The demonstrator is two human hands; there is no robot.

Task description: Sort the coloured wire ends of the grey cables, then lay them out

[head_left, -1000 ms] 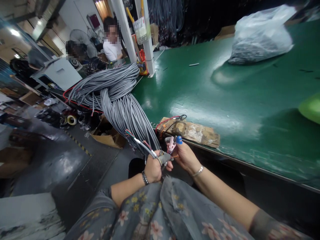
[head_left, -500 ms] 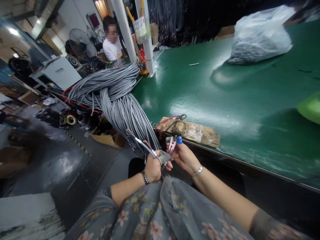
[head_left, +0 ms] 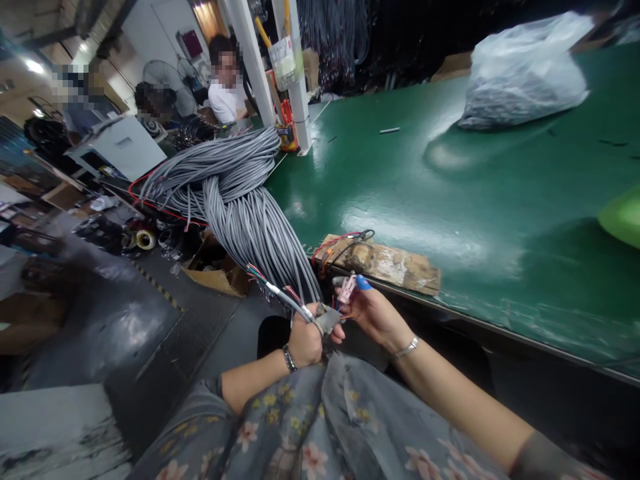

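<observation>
Grey cables beside wooden block

The grey cable looks plastic, the green tabletop glossy.

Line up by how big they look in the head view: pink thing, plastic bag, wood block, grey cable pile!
1. Grey cable pile
2. Plastic bag
3. Wood block
4. Pink thing
</observation>
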